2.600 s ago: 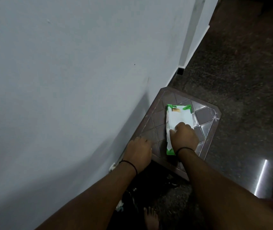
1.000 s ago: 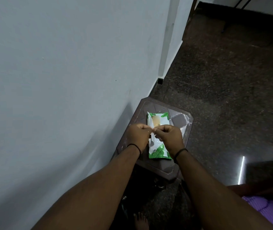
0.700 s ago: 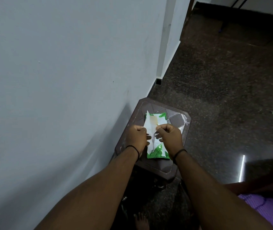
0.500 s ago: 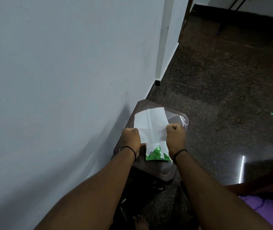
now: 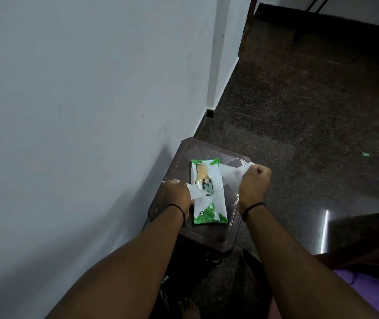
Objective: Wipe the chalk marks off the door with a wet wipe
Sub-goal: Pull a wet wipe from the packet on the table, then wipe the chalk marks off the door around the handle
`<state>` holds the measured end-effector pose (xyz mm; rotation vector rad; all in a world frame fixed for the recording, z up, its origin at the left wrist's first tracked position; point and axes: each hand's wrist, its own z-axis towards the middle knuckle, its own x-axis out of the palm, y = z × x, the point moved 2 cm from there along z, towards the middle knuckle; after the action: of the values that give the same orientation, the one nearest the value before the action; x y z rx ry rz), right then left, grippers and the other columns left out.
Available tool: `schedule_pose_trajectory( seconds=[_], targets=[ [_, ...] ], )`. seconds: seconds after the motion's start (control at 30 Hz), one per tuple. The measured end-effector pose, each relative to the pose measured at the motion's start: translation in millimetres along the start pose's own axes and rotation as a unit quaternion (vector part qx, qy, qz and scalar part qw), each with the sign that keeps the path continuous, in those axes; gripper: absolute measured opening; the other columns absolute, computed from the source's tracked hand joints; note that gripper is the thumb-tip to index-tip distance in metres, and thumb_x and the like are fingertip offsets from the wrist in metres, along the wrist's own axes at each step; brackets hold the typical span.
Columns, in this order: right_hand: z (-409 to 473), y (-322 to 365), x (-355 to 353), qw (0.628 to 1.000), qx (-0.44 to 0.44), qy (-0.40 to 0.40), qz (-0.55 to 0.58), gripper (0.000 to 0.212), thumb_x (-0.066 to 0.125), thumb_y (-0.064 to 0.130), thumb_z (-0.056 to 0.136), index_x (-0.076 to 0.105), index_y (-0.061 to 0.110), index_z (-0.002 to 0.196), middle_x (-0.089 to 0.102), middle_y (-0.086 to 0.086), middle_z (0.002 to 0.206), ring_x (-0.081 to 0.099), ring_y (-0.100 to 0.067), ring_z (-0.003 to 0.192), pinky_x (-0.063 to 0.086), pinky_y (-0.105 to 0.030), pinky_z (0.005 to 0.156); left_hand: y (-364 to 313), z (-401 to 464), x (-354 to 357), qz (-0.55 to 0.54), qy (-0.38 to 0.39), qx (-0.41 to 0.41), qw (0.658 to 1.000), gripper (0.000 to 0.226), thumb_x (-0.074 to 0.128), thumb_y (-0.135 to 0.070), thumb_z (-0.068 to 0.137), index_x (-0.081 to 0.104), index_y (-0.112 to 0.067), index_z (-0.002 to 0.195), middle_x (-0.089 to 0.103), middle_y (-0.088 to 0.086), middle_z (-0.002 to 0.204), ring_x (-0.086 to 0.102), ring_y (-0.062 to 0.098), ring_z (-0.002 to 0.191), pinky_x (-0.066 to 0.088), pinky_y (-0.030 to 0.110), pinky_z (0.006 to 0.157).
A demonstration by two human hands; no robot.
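A thin white wet wipe (image 5: 230, 177) is held stretched above a dark brown octagonal stool (image 5: 185, 153) with a tiled-pattern top, which is set against a pale grey wall (image 5: 80, 88). The left hand (image 5: 177, 195) is closed into a fist over the stool's wall-side edge, one end of the wipe being gripped in it. The right hand (image 5: 253, 183), also fisted, is held over the stool's opposite edge with the other end pinched in its curled fingers. Beneath the stretched sheet, a white-and-green plastic packet of wipes (image 5: 209, 196) is seen lying flat on the stool top, between the two hands. A thin black band is worn on each wrist. The stool is surrounded by dark speckled flooring (image 5: 299, 100).
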<state>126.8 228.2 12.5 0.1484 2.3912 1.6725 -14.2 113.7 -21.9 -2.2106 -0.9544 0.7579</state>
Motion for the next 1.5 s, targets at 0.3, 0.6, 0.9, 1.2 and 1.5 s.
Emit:
schedule_pose_trajectory(
  seconds=[0.3, 0.6, 0.9, 1.2, 1.5],
  targets=[
    [9.4, -7.5, -6.2, 0.997, -0.039, 0.037, -0.052, 0.01, 0.045, 0.014, 0.097, 0.051, 0.017, 0.09, 0.053, 0.004, 0.083, 0.048, -0.013, 0.076, 0.043, -0.034, 0.071, -7.1, -1.5, 30.9, 0.042, 0.112, 0.02, 0.993, 0.014, 0.041, -0.009, 0.096, 0.055, -0.004, 0.096, 0.05, 0.016, 0.083, 0.048, 0.022, 0.062, 0.043, 0.026, 0.047],
    [-26.3, -13.0, 1.3, 0.978, 0.019, 0.189, -0.081, 0.012, 0.058, 0.014, 0.095, 0.054, 0.013, 0.084, 0.052, 0.001, 0.079, 0.046, -0.008, 0.069, 0.039, -0.021, 0.059, 2.4, -7.1, -2.4, 0.251, 0.046, 0.025, 0.967, 0.042, 0.049, -0.034, 0.096, 0.067, 0.003, 0.099, 0.07, 0.02, 0.097, 0.067, 0.034, 0.08, 0.054, 0.038, 0.073],
    [-91.6, 57.1, 40.4, 0.873, 0.189, 0.448, 0.027, 0.024, 0.062, 0.002, 0.085, 0.054, 0.018, 0.069, 0.059, -0.002, 0.066, 0.056, -0.016, 0.06, 0.046, -0.024, 0.052, -47.1, -46.2, -54.1, -0.167, 0.276, -0.137, 0.937, 0.068, 0.048, -0.069, 0.086, 0.065, -0.012, 0.119, 0.073, 0.014, 0.099, 0.07, 0.028, 0.08, 0.054, 0.035, 0.069],
    [-187.1, 110.8, 18.0, 0.809, 0.067, 0.558, -0.174, 0.017, 0.069, 0.015, 0.088, 0.07, 0.006, 0.103, 0.072, -0.013, 0.092, 0.065, -0.023, 0.076, 0.051, -0.028, 0.059, -76.1, -134.1, -176.3, -0.239, 0.127, 0.092, 0.958, 0.026, 0.069, -0.015, 0.088, 0.066, -0.003, 0.112, 0.071, 0.02, 0.105, 0.068, 0.033, 0.091, 0.058, 0.047, 0.078],
    [-385.0, 187.7, -16.5, 0.685, -0.087, 0.683, -0.237, 0.018, 0.071, 0.003, 0.084, 0.072, 0.007, 0.101, 0.07, -0.014, 0.093, 0.064, -0.028, 0.084, 0.049, -0.04, 0.077, -53.5, -300.0, -371.0, -0.176, -0.012, 0.277, 0.945, 0.014, 0.068, -0.02, 0.089, 0.073, -0.016, 0.101, 0.074, 0.009, 0.1, 0.068, 0.023, 0.084, 0.06, 0.039, 0.068]
  ],
)
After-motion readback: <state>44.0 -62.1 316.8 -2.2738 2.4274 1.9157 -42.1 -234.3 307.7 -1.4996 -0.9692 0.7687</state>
